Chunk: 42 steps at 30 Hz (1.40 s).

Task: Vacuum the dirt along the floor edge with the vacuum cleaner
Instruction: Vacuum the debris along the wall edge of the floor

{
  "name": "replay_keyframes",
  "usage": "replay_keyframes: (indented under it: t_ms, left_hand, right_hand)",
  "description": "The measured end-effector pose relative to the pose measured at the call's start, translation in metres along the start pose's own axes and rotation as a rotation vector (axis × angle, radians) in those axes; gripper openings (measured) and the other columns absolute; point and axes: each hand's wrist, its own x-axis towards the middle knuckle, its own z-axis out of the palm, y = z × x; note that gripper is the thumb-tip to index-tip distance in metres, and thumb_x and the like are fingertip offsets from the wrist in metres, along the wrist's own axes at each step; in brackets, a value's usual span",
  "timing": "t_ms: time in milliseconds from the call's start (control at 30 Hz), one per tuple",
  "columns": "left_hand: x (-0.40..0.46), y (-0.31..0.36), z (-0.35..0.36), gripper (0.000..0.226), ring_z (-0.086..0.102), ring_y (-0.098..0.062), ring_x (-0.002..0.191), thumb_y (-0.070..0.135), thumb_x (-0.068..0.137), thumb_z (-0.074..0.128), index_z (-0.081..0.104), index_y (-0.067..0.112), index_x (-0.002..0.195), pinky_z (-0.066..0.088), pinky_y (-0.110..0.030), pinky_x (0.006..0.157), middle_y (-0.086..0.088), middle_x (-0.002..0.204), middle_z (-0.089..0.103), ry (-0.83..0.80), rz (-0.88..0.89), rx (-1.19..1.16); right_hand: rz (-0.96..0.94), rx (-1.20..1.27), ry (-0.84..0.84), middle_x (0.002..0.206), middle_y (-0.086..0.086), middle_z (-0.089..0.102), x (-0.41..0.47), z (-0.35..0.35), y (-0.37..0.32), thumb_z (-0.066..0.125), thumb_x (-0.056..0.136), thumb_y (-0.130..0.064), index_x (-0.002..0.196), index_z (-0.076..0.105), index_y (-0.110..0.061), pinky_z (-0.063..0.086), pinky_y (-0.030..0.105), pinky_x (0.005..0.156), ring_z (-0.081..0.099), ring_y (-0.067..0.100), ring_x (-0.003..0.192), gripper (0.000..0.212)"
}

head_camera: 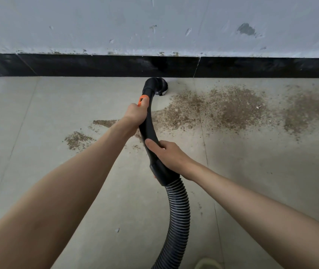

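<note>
Dirt (230, 107) mostly remains, spread right of centre below the black skirting (77, 65), while left hand (135, 115) and right hand (166, 152) grip the vacuum wand (148, 125), brush nozzle (157, 85) at the wall.

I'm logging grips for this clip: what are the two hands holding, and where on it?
Both grip the vacuum wand: left hand near the orange tab, right hand lower, above the hose cuff.

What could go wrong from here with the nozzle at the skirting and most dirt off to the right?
The brush nozzle sits against the black skirting, while the big dirt patch and the small one lie away from it: both could be missed. The ribbed hose may drag through dirt.
</note>
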Motion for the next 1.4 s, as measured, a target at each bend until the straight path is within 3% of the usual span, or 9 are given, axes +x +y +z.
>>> replay_keyframes:
  t_ms: [67, 133, 233, 400, 567, 833, 1067, 1200, 1400]
  left_hand:
    - [-0.006, -0.01, -0.017, 0.065, 0.055, -0.024, 0.077, 0.057, 0.095, 0.036, 0.053, -0.003, 0.111, 0.045, -0.031, 0.062, -0.009, 0.087, 0.056, -0.005, 0.003, 0.012]
    - [-0.013, -0.022, -0.035, 0.068, 0.057, -0.026, 0.081, 0.059, 0.094, 0.038, 0.056, -0.005, 0.11, 0.048, -0.033, 0.069, -0.013, 0.094, 0.059, -0.012, 0.009, 0.02]
    - [-0.025, -0.033, -0.067, 0.068, 0.058, -0.027, 0.079, 0.059, 0.094, 0.04, 0.058, -0.005, 0.107, 0.049, -0.036, 0.071, -0.016, 0.095, 0.061, 0.005, 0.018, -0.03]
    - [-0.035, -0.041, -0.125, 0.066, 0.058, -0.029, 0.082, 0.058, 0.096, 0.036, 0.056, -0.004, 0.106, 0.05, -0.037, 0.073, -0.017, 0.096, 0.06, 0.109, 0.021, -0.076]
    - [-0.053, -0.077, -0.171, 0.063, 0.055, -0.026, 0.078, 0.054, 0.096, 0.039, 0.055, -0.006, 0.111, 0.047, -0.036, 0.071, -0.015, 0.092, 0.057, 0.141, -0.058, -0.147]
    - [-0.087, -0.128, -0.235, 0.053, 0.054, -0.026, 0.072, 0.055, 0.094, 0.041, 0.053, 0.005, 0.083, 0.046, -0.033, 0.07, -0.012, 0.082, 0.055, 0.239, -0.128, -0.245]
    - [-0.106, -0.16, -0.254, 0.04, 0.057, -0.024, 0.056, 0.043, 0.091, 0.044, 0.052, 0.005, 0.081, 0.045, -0.028, 0.054, -0.01, 0.069, 0.06, 0.309, -0.267, -0.207]
    - [-0.108, -0.172, -0.252, 0.051, 0.06, -0.027, 0.07, 0.05, 0.095, 0.039, 0.054, 0.001, 0.092, 0.048, -0.029, 0.063, -0.01, 0.077, 0.061, 0.281, -0.255, -0.103]
    - [-0.114, -0.177, -0.248, 0.047, 0.056, -0.02, 0.056, 0.048, 0.095, 0.04, 0.053, 0.005, 0.08, 0.045, -0.026, 0.052, -0.007, 0.067, 0.06, 0.25, -0.242, -0.162]
  right_hand:
    - [0.008, -0.004, -0.073, 0.09, 0.014, 0.067, -0.001, 0.017, -0.006, 0.05, 0.097, -0.049, 0.08, 0.054, -0.014, 0.054, 0.041, 0.082, 0.065, 0.029, 0.081, 0.039]
    - [0.039, 0.081, -0.158, 0.096, 0.018, 0.07, -0.003, 0.041, -0.013, 0.052, 0.098, -0.041, 0.086, 0.056, -0.011, 0.054, 0.043, 0.092, 0.067, 0.031, 0.088, 0.032]
    - [0.023, 0.191, -0.208, 0.077, 0.011, 0.067, -0.005, 0.071, -0.026, 0.052, 0.099, -0.034, 0.086, 0.051, -0.011, 0.055, 0.042, 0.083, 0.064, 0.025, 0.07, 0.026]
    - [-0.126, -0.006, -0.212, 0.077, 0.015, 0.067, -0.005, 0.105, -0.06, 0.044, 0.101, -0.046, 0.084, 0.045, -0.014, 0.056, 0.046, 0.08, 0.064, 0.026, 0.064, 0.037]
    - [-0.081, -0.051, -0.299, 0.078, 0.018, 0.068, -0.009, 0.154, -0.072, 0.04, 0.1, -0.052, 0.085, 0.045, -0.013, 0.056, 0.042, 0.075, 0.064, 0.026, 0.059, 0.042]
    - [-0.148, -0.223, -0.361, 0.069, 0.01, 0.067, -0.017, 0.226, -0.081, 0.04, 0.099, -0.052, 0.077, 0.044, -0.016, 0.053, 0.038, 0.075, 0.063, 0.029, 0.066, 0.043]
    - [-0.078, -0.286, -0.433, 0.1, 0.023, 0.069, -0.032, 0.272, -0.076, 0.034, 0.1, -0.054, 0.082, 0.047, -0.012, 0.052, 0.042, 0.087, 0.066, 0.037, 0.092, 0.048]
    - [-0.008, -0.22, -0.457, 0.104, 0.026, 0.067, -0.035, 0.276, -0.069, 0.035, 0.1, -0.055, 0.082, 0.046, -0.012, 0.051, 0.048, 0.095, 0.065, 0.04, 0.098, 0.047]
    - [0.066, -0.075, -0.476, 0.108, 0.029, 0.066, -0.036, 0.278, -0.062, 0.035, 0.1, -0.056, 0.079, 0.047, -0.014, 0.051, 0.048, 0.096, 0.065, 0.04, 0.094, 0.048]
